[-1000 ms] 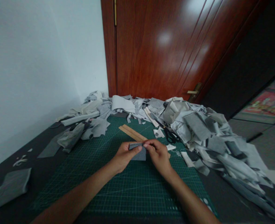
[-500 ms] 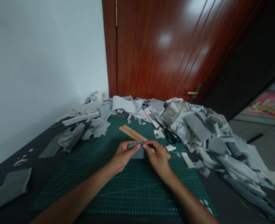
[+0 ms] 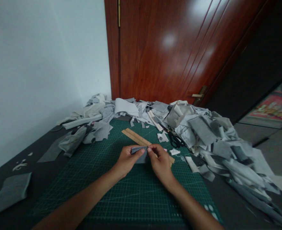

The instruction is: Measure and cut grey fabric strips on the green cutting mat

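Observation:
A small piece of grey fabric (image 3: 142,157) is held between my two hands, its top edge folded over. My left hand (image 3: 128,159) pinches the left end of the fold, thumb on the near side. My right hand (image 3: 160,159) pinches the right end between thumb and forefinger. Both hands are above the green cutting mat (image 3: 131,198). Behind them a wooden ruler (image 3: 137,137) lies at a slant on the mat, partly hidden by the right hand. Black-handled scissors (image 3: 175,140) rest beyond the right hand, beside small white scraps (image 3: 163,137).
A big heap of grey and white fabric pieces (image 3: 203,131) covers the right side. More fabric (image 3: 93,111) is piled at the back left, against the wall. A folded grey cloth (image 3: 11,191) lies at the left on the dark table. A wooden door (image 3: 160,57) stands behind.
The right thumb and fingers have shifted slightly along the fabric's folded edge. Both hands otherwise stay in place, still gripping the piece.

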{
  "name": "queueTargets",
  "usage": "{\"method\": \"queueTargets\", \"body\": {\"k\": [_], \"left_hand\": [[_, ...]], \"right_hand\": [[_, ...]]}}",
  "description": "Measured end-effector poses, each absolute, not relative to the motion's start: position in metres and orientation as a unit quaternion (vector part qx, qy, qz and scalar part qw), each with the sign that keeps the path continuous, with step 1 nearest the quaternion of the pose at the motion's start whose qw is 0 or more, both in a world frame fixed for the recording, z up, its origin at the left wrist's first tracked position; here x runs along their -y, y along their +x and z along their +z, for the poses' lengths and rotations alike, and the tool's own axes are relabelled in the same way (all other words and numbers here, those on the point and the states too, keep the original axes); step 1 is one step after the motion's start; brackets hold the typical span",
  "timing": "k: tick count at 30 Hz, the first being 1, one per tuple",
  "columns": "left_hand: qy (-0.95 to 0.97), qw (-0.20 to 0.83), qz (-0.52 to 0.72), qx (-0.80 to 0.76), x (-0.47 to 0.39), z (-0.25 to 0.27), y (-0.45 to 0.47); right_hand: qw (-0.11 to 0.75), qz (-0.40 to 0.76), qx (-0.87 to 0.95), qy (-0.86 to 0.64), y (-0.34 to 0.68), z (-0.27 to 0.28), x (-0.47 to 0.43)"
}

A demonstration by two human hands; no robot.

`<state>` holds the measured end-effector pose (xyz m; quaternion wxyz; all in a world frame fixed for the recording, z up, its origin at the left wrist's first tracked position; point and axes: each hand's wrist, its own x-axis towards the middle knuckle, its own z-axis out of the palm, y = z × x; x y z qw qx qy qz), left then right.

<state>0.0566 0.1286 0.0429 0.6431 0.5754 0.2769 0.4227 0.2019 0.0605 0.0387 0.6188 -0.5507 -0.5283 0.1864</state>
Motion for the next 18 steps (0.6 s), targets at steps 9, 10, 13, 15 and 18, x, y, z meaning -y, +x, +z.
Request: {"method": "queueTargets", "body": {"k": [9,10,13,15,18], "left_hand": [[0.557,0.660,0.421,-0.277,-0.1299,0.0422,0.0585],[0.562,0.658,0.418,-0.277,-0.1297,0.0426,0.0587],[0.566,0.654,0.416,-0.280,-0.1290,0.0439,0.0584],[0.559,0.666,0.409,-0.278,-0.1286,0.0442,0.0579],[0.524,0.706,0.391,-0.272,-0.1287,0.0435,0.0572]], "right_hand": [[0.656,0.326,0.461,-0.500,0.1997,0.0376,-0.0671],[0.660,0.331,0.456,-0.497,0.2001,0.0375,-0.0673],[0.669,0.329,0.449,-0.493,0.1997,0.0375,-0.0663],[0.670,0.320,0.449,-0.497,0.1983,0.0377,-0.0650],[0.666,0.306,0.457,-0.504,0.1967,0.0375,-0.0637]]}}
